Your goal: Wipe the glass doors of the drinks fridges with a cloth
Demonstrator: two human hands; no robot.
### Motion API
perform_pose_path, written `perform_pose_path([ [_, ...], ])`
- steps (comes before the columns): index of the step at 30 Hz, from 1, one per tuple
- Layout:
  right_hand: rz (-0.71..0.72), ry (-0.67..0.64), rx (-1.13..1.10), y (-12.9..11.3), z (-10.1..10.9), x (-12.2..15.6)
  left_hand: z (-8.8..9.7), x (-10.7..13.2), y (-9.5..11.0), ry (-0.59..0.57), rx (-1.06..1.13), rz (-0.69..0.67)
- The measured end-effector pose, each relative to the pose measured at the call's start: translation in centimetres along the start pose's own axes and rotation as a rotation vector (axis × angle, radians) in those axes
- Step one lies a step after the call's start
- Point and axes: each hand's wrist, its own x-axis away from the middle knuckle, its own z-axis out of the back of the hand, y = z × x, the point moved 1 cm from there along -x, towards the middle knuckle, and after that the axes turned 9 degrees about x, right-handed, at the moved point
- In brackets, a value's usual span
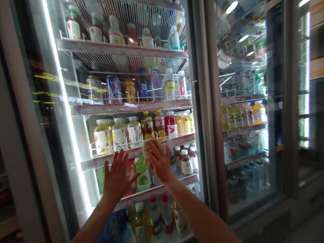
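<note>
My left hand (117,179) is raised with its fingers spread, palm toward the glass door (68,141) of a lit drinks fridge, and appears to rest flat on the pane. To its right, my right hand (158,160) presses a pale, crumpled cloth (146,146) toward the glass; the fingers cover most of it. Behind my hands, through the pane, stand a green-labelled carton (142,173), brown iced tea bottles (160,123) and a red bottle (171,125).
Shelves of bottles and cans fill the fridge, including a blue can (113,89) and small dark bottles (186,162). A metal door frame (209,101) runs upright right of my hands. Beyond it is a second glass-fronted fridge (244,135). A bright light strip (67,101) lines the left side.
</note>
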Motion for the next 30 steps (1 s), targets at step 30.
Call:
perform_pose_path([
  [30,0.155,-0.135,0.058,6.1,1.0,-2.1,0.4,-9.1,-1.2,0.153,0.011,0.141],
])
